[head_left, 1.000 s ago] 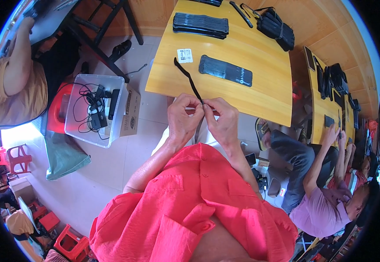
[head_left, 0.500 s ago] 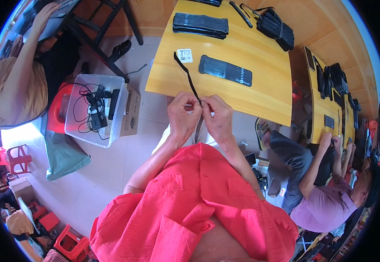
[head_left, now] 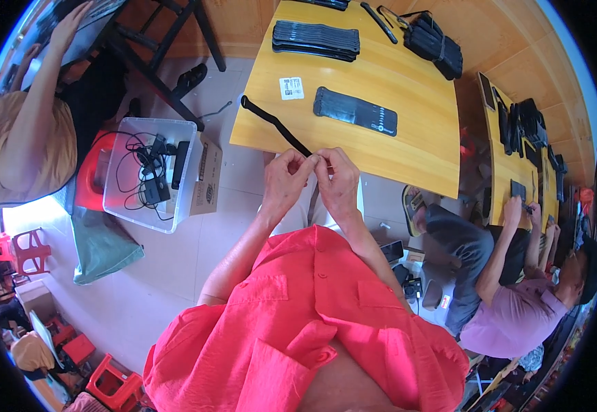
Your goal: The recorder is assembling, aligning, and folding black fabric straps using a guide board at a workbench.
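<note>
At the near edge of the yellow table (head_left: 415,161), a narrow black strap (head_left: 276,125) stretches from my fingers out over the tabletop to the far left. Its far end is rounded, with what looks like a small slot. My left hand (head_left: 286,184) pinches the near end between thumb and fingers. Close against it, my right hand (head_left: 338,185) is pinched on that same end, where the fingers hide the detail. Beyond my hands lie a flat black pack (head_left: 354,111) with pale print and a small white label (head_left: 291,88).
A stack of black packs (head_left: 315,40) and a tied black bundle (head_left: 433,45) sit farther back. Left of the table, a clear plastic bin (head_left: 116,192) holds cables and adapters. Co-workers sit at left and right; the right one's hands (head_left: 522,211) are at another table.
The strap's far end has swung left and toward me, and its flat face shows more. Both hands stay pinched together at its near end, with the fingers slightly shifted.
</note>
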Demonstrator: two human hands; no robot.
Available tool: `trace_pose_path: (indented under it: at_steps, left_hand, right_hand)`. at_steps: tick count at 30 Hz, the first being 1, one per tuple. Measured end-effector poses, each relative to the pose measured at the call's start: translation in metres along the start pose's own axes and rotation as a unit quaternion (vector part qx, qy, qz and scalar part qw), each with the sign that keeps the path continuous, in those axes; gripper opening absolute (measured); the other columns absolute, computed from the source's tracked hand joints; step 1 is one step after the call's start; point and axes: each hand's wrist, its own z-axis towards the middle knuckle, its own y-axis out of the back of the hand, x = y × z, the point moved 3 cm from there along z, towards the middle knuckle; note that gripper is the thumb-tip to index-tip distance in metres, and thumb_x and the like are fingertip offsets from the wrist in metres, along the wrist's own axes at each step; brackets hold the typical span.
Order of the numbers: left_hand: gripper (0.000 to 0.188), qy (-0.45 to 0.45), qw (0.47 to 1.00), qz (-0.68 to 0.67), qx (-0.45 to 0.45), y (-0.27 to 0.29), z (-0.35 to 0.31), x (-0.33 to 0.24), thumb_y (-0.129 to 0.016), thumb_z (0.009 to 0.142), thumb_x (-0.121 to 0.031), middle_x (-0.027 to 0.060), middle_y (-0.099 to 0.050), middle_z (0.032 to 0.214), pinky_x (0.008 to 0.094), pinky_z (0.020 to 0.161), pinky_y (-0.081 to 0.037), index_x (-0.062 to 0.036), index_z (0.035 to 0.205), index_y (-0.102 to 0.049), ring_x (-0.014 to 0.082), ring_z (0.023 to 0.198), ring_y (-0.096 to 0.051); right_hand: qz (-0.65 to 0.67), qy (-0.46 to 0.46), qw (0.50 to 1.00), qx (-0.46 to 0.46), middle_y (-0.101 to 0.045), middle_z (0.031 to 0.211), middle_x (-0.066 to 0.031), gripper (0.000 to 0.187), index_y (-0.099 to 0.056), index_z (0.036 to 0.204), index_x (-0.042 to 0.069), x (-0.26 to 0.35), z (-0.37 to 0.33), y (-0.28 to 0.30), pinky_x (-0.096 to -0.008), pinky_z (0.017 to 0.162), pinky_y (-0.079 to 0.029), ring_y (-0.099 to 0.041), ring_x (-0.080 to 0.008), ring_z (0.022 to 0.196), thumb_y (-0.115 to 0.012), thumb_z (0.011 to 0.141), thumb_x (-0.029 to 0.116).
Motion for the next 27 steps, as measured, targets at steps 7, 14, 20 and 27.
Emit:
trace_pose_path:
  at_steps: [7, 14, 20, 27]
  left_hand:
    - [0.03, 0.021, 0.998, -0.045, 0.031, 0.001, 0.002, 0.004, -0.059, 0.086, -0.024, 0.0074, -0.057, 0.059, 0.0256, 0.047, -0.042, 0.0012, 0.071, -0.053, 0.0113, 0.051, -0.054]
    - [0.028, -0.025, 0.994, 0.099, 0.026, 0.013, -0.005, -0.003, -0.056, 0.089, -0.021, 0.0039, -0.053, 0.059, 0.024, 0.045, -0.042, 0.0001, 0.071, -0.052, 0.0089, 0.052, -0.052]
    - [0.031, 0.025, 0.995, 0.097, 0.019, 0.021, -0.013, -0.013, -0.055, 0.087, -0.026, 0.0144, -0.057, 0.063, 0.034, 0.056, -0.043, 0.0024, 0.074, -0.055, 0.0238, 0.059, -0.058]
    - [0.024, -0.081, 0.977, 0.196, -0.016, 0.009, -0.015, -0.016, -0.047, 0.092, -0.02, 0.0167, -0.055, 0.068, 0.0371, 0.054, -0.042, 0.0008, 0.082, -0.052, 0.0286, 0.061, -0.056]
  right_hand:
    - [-0.003, 0.003, 1.0, 0.027, -0.057, 0.074, -0.0121, 0.004, -0.057, 0.086, -0.003, 0.004, -0.002, -0.003, -0.0283, 0.056, -0.05, -0.062, -0.0217, 0.063, -0.054, 0.083, -0.004]
    - [0.109, -0.089, 0.989, 0.033, -0.057, 0.074, -0.0132, 0.005, -0.056, 0.085, -0.002, 0.011, -0.01, -0.011, -0.0324, 0.055, -0.047, -0.06, -0.0232, 0.061, -0.051, 0.083, -0.002]
    - [0.141, -0.103, 0.984, 0.03, -0.057, 0.073, -0.0128, 0.005, -0.055, 0.086, -0.003, 0.013, -0.013, -0.016, -0.0301, 0.054, -0.048, -0.061, -0.021, 0.06, -0.051, 0.084, -0.002]
    - [0.045, -0.064, 0.996, 0.037, -0.054, 0.073, -0.0169, 0.005, -0.052, 0.086, -0.002, 0.006, -0.009, -0.017, -0.0361, 0.055, -0.047, -0.059, -0.0287, 0.062, -0.048, 0.084, -0.003]
